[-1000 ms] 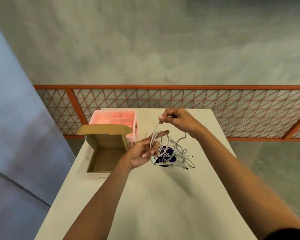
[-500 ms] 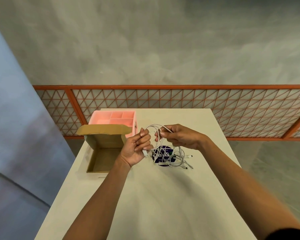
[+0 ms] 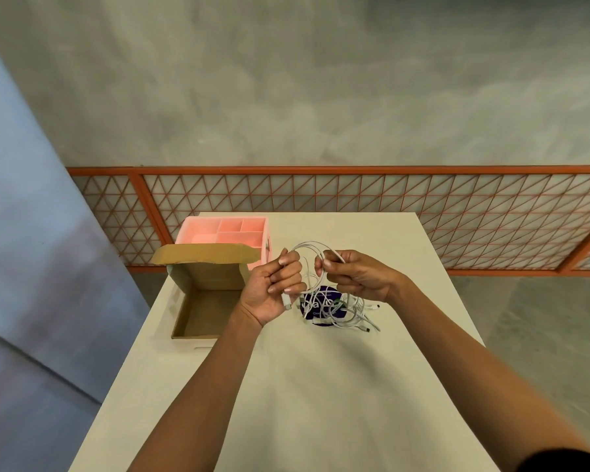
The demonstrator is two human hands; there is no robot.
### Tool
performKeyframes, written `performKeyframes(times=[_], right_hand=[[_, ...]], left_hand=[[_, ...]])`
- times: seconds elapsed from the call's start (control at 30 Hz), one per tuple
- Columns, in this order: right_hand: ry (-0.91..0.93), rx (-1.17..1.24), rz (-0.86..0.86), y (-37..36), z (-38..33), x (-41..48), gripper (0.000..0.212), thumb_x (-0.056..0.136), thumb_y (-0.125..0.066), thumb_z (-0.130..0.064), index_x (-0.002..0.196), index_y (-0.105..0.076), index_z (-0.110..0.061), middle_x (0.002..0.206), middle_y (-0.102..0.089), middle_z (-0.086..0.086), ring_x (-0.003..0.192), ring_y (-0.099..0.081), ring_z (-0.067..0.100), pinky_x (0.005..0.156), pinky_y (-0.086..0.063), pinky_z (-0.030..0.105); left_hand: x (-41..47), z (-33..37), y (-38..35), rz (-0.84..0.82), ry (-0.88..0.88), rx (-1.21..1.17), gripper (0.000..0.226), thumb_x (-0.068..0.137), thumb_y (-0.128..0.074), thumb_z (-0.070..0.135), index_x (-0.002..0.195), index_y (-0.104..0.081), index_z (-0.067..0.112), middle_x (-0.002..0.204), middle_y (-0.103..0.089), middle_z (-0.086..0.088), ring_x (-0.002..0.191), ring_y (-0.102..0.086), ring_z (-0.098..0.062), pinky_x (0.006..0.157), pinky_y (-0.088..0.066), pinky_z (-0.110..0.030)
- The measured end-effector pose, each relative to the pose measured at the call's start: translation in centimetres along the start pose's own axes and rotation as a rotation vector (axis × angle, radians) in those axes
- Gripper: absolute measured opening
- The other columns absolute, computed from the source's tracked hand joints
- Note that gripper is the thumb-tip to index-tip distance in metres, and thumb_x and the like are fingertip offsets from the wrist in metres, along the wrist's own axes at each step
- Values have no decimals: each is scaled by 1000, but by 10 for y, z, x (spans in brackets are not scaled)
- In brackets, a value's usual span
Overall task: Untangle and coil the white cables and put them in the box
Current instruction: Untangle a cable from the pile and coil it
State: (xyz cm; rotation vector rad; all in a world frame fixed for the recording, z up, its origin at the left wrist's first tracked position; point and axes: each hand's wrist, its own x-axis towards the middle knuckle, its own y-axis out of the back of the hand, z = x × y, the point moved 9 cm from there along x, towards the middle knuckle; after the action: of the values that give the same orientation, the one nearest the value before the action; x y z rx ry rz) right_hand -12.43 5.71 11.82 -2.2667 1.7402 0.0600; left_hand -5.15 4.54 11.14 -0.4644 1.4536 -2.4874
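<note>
**Head view**

- Left hand: fingers curled round one white cable, with its plug end protruding below the fist. One second ago this hand lay palm-up with the strand draped loosely over the fingers. It has since closed on the strand.
- Right hand: pinches the same cable just beside the left hand. It has come down from its raised position and moved in toward the left hand.
- Result: the cable now arches in a short loop between the two hands, above the desk.
- Remaining cables: tangled on the desk below the right hand, partly over a dark blue disc. The held strand runs down into this heap.
- Box: open, left of the hands, no cable inside. A pink tray stands behind it.

Assessment: the first turn of a coil appears to be forming. The strand is probably not yet free of the heap, and the boxing step is not yet begun.
</note>
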Motion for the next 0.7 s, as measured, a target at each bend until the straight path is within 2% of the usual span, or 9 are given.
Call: performKeyframes(times=[0.1, 0.17, 0.2, 0.3, 0.4, 0.47, 0.53, 0.6, 0.7], right_hand=[[-23, -96, 17, 7, 2, 2, 14, 92, -53, -19, 87, -59, -8, 55, -45, -8, 39, -22, 1, 37, -16, 13], [-26, -263, 89, 15, -1, 5, 23, 85, -61, -34, 86, -64, -11, 60, -32, 0, 46, -19, 6, 40, -17, 16], [1, -317, 152, 20, -8, 5, 27, 85, -61, -39, 88, -64, -12, 63, -32, 1, 48, -19, 7, 41, -17, 17], [163, -400, 355, 33, -42, -2, 23, 92, -58, -33, 87, -65, -11, 66, -46, -6, 45, -29, 1, 43, -20, 16], [258, -489, 437, 32, -67, -7, 26, 95, -56, -28, 89, -67, -6, 58, -50, -16, 45, -36, -1, 45, -24, 13], [289, -476, 472, 30, -77, -6, 27, 95, -56, -29, 89, -67, -5, 56, -50, -17, 44, -38, -3, 44, -26, 10], [312, -439, 516, 31, -80, -5, 26, 94, -57, -31, 87, -67, -8, 56, -50, -16, 43, -36, -2, 44, -26, 10], [331, -363, 577, 38, -76, -5, 25, 94, -58, -31, 83, -66, -10, 56, -50, -14, 42, -33, 1, 43, -25, 13], [313, -255, 638, 50, -59, -5, 26, 95, -55, -33, 79, -64, -15, 65, -50, -4, 43, -24, 4, 43, -21, 18]], left_hand=[[0, -1, 2, 24, 5, 60, 34, 102, -26, 18, 82, -52, 10, 54, -29, 5, 42, -26, -8, 54, -34, -21], [-1, 0, 6, 53, 15, 89, 38, 101, -22, 20, 81, -53, 12, 54, -27, 6, 41, -24, -7, 51, -34, -20], [-1, 0, 10, 71, 23, 97, 37, 101, -23, 21, 80, -54, 13, 54, -26, 7, 40, -23, -7, 49, -34, -19], [-4, 2, 18, 102, 57, 165, 32, 99, -34, 22, 78, -55, 14, 54, -24, 8, 39, -21, -5, 44, -31, -17], [-4, -5, 18, 96, 102, 246, 19, 94, -56, 26, 78, -56, 15, 54, -24, 8, 39, -20, -5, 44, -25, -18], [-4, -11, 13, 64, 109, 258, 18, 93, -58, 27, 80, -56, 15, 55, -24, 7, 40, -21, -5, 47, -29, -18], [-2, -12, 6, 20, 94, 248, 19, 97, -50, 25, 83, -55, 14, 56, -26, 7, 41, -23, -5, 52, -34, -18], [-1, -10, 1, -3, 86, 228, 23, 100, -41, 23, 85, -55, 13, 57, -28, 7, 41, -26, -6, 55, -39, -18], [-1, -9, -2, -12, 71, 226, 31, 102, -29, 20, 88, -55, 11, 56, -30, 6, 41, -29, -6, 58, -43, -19]])
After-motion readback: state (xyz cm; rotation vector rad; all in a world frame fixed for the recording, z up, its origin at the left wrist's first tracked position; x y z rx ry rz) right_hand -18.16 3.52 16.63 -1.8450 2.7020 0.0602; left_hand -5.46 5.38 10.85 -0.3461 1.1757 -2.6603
